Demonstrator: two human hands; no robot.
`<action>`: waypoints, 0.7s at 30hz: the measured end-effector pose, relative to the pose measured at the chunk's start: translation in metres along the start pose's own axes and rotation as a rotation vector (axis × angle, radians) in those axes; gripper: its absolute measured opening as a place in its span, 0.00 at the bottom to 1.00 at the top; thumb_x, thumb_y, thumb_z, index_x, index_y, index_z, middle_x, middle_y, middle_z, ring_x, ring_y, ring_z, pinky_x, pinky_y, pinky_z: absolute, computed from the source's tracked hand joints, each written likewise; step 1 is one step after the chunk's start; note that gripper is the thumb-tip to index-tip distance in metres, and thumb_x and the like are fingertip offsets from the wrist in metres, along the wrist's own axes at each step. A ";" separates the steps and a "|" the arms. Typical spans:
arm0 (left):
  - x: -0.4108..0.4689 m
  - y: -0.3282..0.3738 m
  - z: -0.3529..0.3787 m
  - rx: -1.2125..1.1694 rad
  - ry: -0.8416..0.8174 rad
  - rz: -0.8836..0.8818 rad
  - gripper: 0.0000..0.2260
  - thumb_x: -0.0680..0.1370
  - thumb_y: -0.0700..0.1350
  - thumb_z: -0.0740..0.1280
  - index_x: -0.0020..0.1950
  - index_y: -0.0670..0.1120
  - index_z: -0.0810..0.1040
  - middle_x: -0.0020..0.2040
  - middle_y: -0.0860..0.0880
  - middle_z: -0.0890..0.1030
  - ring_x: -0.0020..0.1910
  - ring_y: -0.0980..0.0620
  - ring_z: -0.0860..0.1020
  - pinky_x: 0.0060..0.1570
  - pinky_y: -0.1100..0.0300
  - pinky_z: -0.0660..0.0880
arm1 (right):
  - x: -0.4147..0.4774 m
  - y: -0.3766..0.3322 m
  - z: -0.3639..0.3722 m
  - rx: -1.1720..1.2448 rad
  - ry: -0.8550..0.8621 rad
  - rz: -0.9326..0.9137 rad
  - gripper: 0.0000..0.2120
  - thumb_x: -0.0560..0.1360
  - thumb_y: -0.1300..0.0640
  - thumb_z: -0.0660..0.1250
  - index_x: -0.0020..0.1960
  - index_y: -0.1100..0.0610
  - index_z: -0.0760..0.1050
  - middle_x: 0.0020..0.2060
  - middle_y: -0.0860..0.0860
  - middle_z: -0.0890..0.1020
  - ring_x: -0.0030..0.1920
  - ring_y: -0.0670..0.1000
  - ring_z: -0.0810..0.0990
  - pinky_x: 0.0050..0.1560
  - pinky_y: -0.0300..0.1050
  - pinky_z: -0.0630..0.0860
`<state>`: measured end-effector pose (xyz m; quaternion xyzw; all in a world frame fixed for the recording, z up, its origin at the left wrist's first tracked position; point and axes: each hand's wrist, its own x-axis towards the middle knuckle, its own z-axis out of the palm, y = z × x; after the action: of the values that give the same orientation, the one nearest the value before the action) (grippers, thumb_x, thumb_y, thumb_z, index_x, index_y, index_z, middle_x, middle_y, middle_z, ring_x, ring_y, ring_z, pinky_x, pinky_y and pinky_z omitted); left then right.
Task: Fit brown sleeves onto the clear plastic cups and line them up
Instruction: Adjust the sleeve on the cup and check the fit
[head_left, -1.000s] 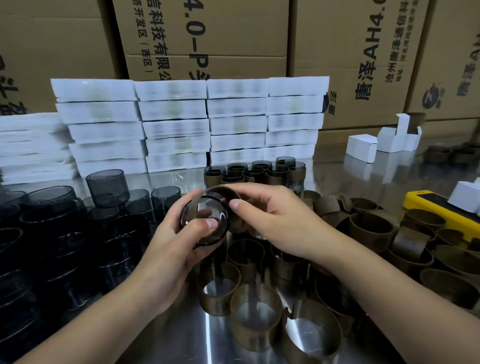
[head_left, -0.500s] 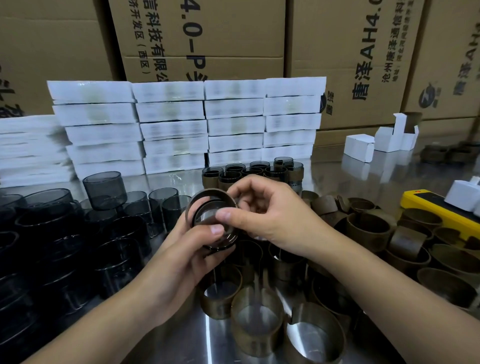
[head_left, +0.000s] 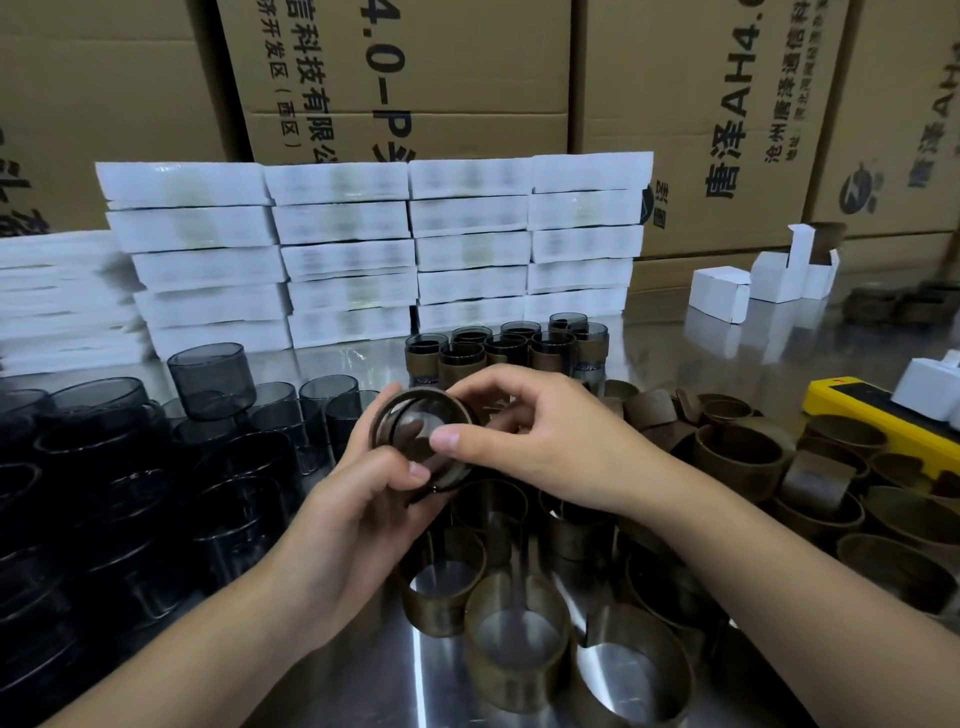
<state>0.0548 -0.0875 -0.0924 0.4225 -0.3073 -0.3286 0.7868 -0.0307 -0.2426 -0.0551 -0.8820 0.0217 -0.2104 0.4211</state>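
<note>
Above the near loose brown sleeves (head_left: 517, 660): my left hand (head_left: 358, 514) grips one clear cup (head_left: 423, 441), brown sleeve (head_left: 382, 428) partly on; right hand (head_left: 540, 441) pinches its rim. Sleeved cups (head_left: 506, 353) stand far behind.

Dim overhead light, glare streaks on the steel table (head_left: 431, 670), wide-angle edge bending.

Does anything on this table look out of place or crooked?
One clear cup at the left sits on top of other cups, above its neighbours. The loose brown sleeves at the right lie in a heap, some tipped over.
</note>
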 end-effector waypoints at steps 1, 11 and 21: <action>-0.001 0.001 0.000 0.002 -0.013 -0.003 0.42 0.57 0.39 0.67 0.72 0.40 0.64 0.58 0.39 0.82 0.57 0.46 0.81 0.62 0.47 0.74 | 0.000 0.000 0.000 -0.012 0.002 0.004 0.28 0.57 0.28 0.68 0.52 0.40 0.77 0.40 0.42 0.83 0.40 0.40 0.81 0.43 0.39 0.76; 0.005 -0.003 -0.010 0.145 0.056 0.048 0.38 0.54 0.39 0.68 0.66 0.50 0.74 0.55 0.43 0.84 0.54 0.45 0.83 0.51 0.55 0.80 | 0.000 -0.001 -0.003 -0.035 -0.015 -0.051 0.11 0.73 0.49 0.68 0.56 0.44 0.81 0.34 0.36 0.80 0.33 0.37 0.76 0.41 0.40 0.75; 0.004 -0.002 -0.007 0.252 0.097 0.111 0.35 0.52 0.40 0.69 0.59 0.55 0.80 0.57 0.41 0.82 0.55 0.41 0.81 0.52 0.52 0.80 | 0.002 0.002 -0.005 -0.042 -0.066 -0.102 0.14 0.78 0.58 0.64 0.61 0.48 0.79 0.48 0.42 0.82 0.50 0.47 0.81 0.53 0.47 0.77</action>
<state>0.0619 -0.0885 -0.0969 0.5158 -0.3307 -0.2225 0.7583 -0.0308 -0.2481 -0.0533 -0.8971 -0.0328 -0.2022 0.3915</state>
